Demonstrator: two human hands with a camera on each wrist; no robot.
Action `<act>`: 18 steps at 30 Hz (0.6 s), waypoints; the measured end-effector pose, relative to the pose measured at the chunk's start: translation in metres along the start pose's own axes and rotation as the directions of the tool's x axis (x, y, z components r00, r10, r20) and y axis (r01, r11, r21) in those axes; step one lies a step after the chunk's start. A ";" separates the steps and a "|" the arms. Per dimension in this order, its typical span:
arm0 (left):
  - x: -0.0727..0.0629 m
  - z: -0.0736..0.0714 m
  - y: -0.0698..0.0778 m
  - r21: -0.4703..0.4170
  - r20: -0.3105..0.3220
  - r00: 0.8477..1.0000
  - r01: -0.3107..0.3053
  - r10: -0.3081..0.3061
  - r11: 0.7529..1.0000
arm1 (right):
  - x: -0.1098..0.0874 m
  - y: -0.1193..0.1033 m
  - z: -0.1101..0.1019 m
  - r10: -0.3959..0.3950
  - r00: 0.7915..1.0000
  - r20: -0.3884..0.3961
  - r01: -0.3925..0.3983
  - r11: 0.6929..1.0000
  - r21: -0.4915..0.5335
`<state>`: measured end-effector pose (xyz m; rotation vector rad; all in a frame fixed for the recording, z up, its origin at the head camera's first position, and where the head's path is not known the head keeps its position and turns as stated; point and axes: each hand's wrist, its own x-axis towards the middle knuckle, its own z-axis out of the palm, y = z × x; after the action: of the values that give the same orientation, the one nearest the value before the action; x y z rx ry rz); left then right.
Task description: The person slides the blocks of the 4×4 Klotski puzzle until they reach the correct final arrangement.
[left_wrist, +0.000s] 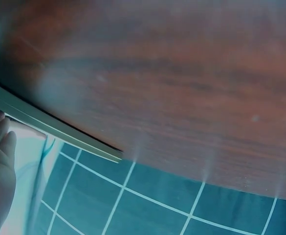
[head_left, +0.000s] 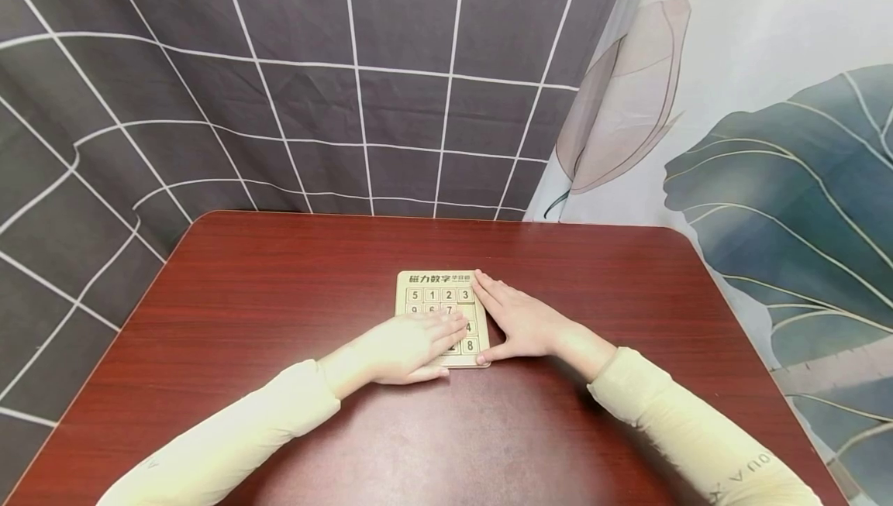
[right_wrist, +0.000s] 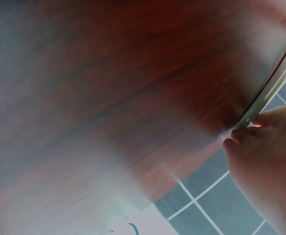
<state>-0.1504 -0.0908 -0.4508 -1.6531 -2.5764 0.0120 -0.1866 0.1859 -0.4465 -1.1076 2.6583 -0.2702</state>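
Note:
A pale sliding number puzzle lies flat on the dark red table, its printed title along the far edge. Its top row reads 5, 1, 2, 3, and a gap shows under the 3. My left hand rests palm down over the lower left part, fingers stretched across and hiding several tiles. Along the right side lies my right hand, fingertips touching the upper right corner and thumb at the lower right corner. Both wrist views show the puzzle side-on: its edge in the left, its thin side in the right.
The wooden table has a glossy surface and rounded far corners. Behind it hangs a dark grid-patterned curtain; a white leaf-patterned curtain hangs to the right.

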 end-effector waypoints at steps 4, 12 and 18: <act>-0.003 0.000 0.001 0.005 -0.008 1.000 -0.014 0.014 1.000 | 0.000 0.000 0.000 0.005 1.000 0.003 -0.005 1.000 0.009; 0.008 0.003 -0.020 0.007 0.010 0.999 0.047 -0.047 0.999 | -0.001 0.000 -0.001 -0.002 1.000 -0.001 0.002 1.000 0.011; 0.021 0.003 -0.034 0.008 0.065 0.992 0.105 -0.105 0.994 | -0.001 0.000 -0.001 -0.015 1.000 -0.012 0.015 1.000 -0.001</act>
<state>-0.1904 -0.0861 -0.4508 -1.5383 -2.7058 0.0671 -0.1862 0.1872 -0.4458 -1.1306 2.6613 -0.2793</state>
